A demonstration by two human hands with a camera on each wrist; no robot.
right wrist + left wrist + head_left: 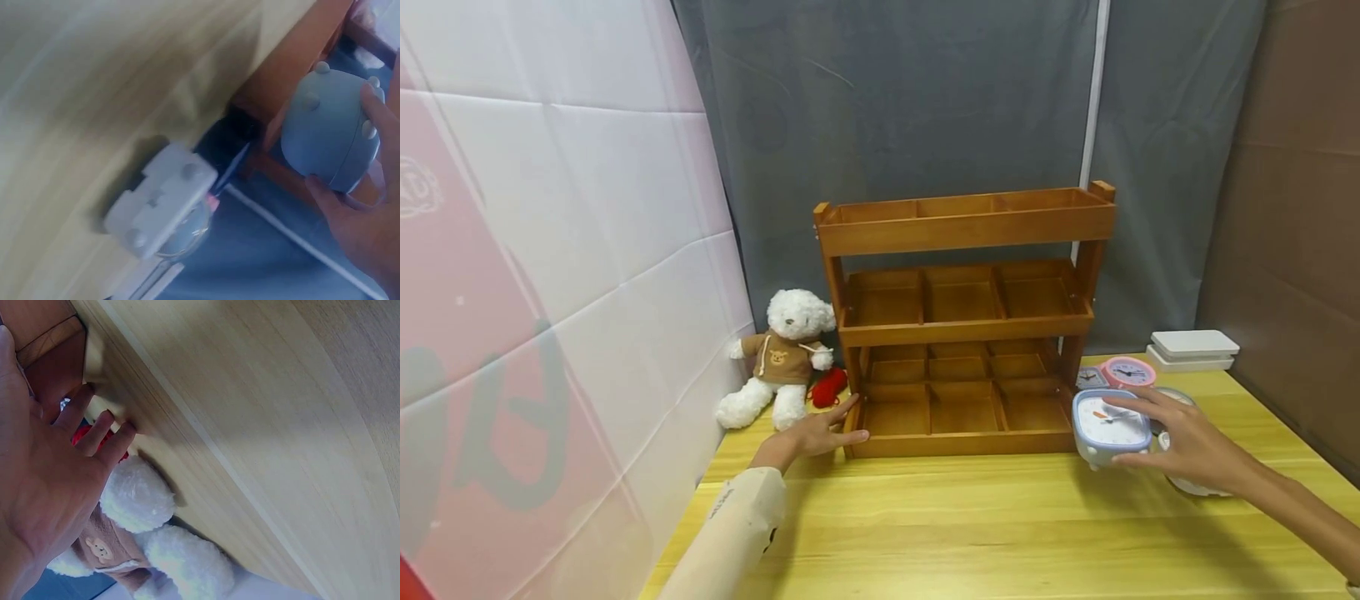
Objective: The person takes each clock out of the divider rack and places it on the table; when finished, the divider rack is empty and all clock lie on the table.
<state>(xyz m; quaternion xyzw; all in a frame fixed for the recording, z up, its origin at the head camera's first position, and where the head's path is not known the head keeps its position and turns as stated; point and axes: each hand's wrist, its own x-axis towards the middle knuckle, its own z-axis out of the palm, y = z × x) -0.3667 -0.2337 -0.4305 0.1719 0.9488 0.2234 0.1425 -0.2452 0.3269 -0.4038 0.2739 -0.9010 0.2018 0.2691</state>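
Note:
My right hand (1195, 442) grips a light-blue alarm clock (1112, 421) between thumb and fingers, near the right front corner of a brown wooden shelf (962, 333). The clock's white face points up in the head view; its rounded back with small knobs shows in the right wrist view, lifted off the table. At the shelf's lower left corner, my left hand (812, 433) touches the frame with extended fingers. The shelf stands upright with divided compartments on several levels. In the left wrist view, the left hand's fingers (112, 447) are fairly straight beside the wood.
A white plush bear (790, 358) in a brown top sits left of the shelf beside a red yarn-like bundle (829, 387). To the right are a pink clock (1129, 372), a small grey clock (1090, 378), another partly hidden by my hand, and stacked white boxes (1195, 346).

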